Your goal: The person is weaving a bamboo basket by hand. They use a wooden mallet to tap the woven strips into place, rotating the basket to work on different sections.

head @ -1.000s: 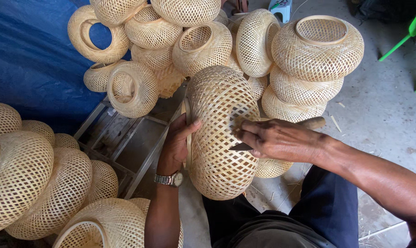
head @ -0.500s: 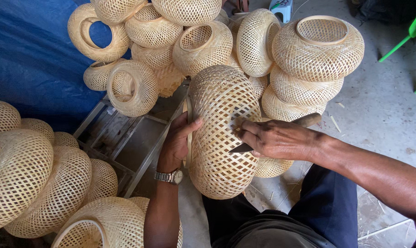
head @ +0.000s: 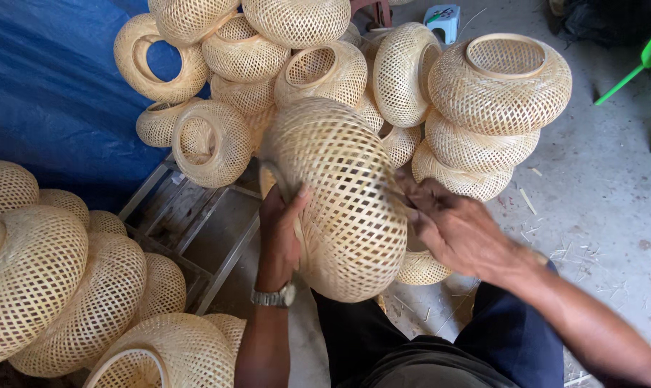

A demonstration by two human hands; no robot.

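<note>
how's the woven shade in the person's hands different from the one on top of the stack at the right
The held shade is gripped on its side by the left hand and right hand, its rim turned toward the left hand; the top stacked shade sits flat with its round opening facing up. The held one is off the ground; the stacked one rests on other shades. Both are pale open-lattice weave, rounded and bulging.

Two hands were in view, a left hand (head: 281,231) and a right hand (head: 456,230), with one wristwatch (head: 274,296) on the left wrist. They gripped one woven basket (head: 343,197). Behind it stood a heap (head: 297,54) of roughly a dozen more baskets, some partly hidden. Lower left, a second pile (head: 59,284) held about seven. One blue tarp (head: 49,86) and one metal frame (head: 196,223) lay there.
</note>
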